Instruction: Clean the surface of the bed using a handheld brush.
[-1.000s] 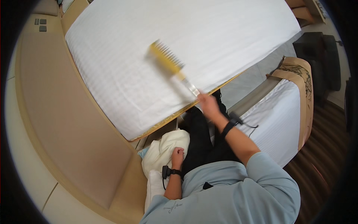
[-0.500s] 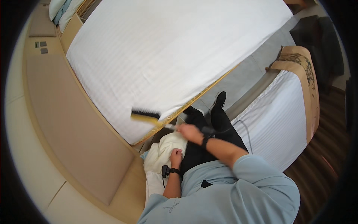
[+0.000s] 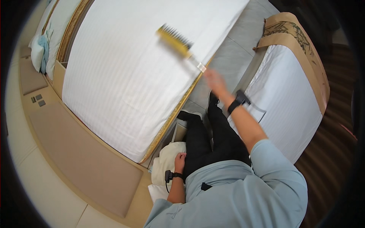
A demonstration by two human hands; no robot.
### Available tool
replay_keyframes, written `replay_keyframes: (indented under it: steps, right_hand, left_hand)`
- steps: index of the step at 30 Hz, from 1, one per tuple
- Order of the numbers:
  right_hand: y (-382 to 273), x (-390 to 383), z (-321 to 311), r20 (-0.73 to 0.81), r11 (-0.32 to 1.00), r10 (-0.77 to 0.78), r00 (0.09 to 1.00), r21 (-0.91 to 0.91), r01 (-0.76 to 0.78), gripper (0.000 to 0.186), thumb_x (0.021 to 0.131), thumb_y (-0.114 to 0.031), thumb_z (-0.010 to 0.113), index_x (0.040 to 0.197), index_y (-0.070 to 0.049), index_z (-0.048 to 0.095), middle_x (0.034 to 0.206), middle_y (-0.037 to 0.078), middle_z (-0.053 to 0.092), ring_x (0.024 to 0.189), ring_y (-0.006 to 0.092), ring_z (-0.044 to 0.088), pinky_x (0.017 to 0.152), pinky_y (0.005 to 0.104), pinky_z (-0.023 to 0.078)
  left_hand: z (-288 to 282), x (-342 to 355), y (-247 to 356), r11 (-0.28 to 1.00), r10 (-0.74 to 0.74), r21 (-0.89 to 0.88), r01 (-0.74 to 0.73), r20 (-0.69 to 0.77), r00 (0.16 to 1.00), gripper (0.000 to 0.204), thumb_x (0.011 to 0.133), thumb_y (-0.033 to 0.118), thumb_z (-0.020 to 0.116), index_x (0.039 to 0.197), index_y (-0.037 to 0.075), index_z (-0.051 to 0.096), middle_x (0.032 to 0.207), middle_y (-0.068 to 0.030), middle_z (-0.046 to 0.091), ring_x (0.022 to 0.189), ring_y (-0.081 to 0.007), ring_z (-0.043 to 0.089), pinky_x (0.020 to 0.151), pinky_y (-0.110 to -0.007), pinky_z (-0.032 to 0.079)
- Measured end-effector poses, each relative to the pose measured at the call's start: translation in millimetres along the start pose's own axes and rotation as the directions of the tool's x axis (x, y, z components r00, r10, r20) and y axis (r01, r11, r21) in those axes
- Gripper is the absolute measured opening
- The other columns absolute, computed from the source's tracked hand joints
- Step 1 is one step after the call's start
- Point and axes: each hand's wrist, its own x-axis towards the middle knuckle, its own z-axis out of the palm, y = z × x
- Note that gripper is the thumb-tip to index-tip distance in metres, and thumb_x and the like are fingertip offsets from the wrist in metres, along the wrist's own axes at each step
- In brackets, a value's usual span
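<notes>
Head view: yellow brush [image 3: 174,41] over white bed [image 3: 121,76]

The right grip [image 3: 215,83] is clasping the brush's handle [image 3: 201,67] — the bristles are facing away. The left grip [image 3: 180,162] is resting beside cream bedding [image 3: 165,155] — open or closed, one cannot tell.

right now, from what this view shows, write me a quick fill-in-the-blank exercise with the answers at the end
1. The right hand grips the brush by its ____.
2. Behind its dark bristles, the brush head is coloured ____.
3. The person's trousers are coloured ____.

Missing words: handle; yellow; black.
</notes>
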Motion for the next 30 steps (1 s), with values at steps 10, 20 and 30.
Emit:
replay_keyframes:
  steps: [10, 20, 30]
  right_hand:
    - [56.4, -38.1, -26.2, 0.313, 0.998, 0.057, 0.948, -0.050, -0.043, 0.034, 0.091, -0.031, 0.043, 0.099, -0.003, 0.059, 0.093, 0.020, 0.060, 0.085, 0.0351, 0.056, 0.078, 0.0406, 0.045]
    - [-24.0, -129.8, 22.4, 0.836, 0.983, -0.131, 0.533, 0.039, 0.182, 0.022, 0.083, -0.025, 0.051, 0.086, -0.005, 0.061, 0.083, 0.019, 0.063, 0.080, 0.0360, 0.061, 0.067, 0.0469, 0.048]
    - [1.4, 66.4, -169.3, 0.464, 0.995, -0.039, 0.885, 0.095, -0.006, 0.032, 0.083, -0.033, 0.053, 0.097, -0.005, 0.060, 0.083, 0.020, 0.062, 0.081, 0.0380, 0.059, 0.071, 0.0450, 0.047]
  left_hand:
    - [27.6, -5.2, 82.6, 0.996, -0.006, 0.087, 0.002, 0.047, 0.999, 0.015, 0.082, 0.007, 0.048, 0.087, 0.002, 0.061, 0.081, -0.0046, 0.061, 0.077, -0.0130, 0.055, 0.074, -0.024, 0.043]
    - [59.0, 7.6, 201.4, 0.986, 0.016, 0.157, -0.049, 0.201, 0.979, 0.015, 0.088, 0.009, 0.044, 0.093, 0.002, 0.057, 0.079, -0.0049, 0.058, 0.071, -0.0125, 0.054, 0.067, -0.023, 0.042]
    - [90.6, 81.5, 261.3, 0.990, -0.029, 0.143, -0.012, 0.279, 0.960, 0.016, 0.089, 0.019, 0.048, 0.089, 0.007, 0.059, 0.069, 0.0023, 0.053, 0.059, -0.0062, 0.047, 0.053, -0.019, 0.036]
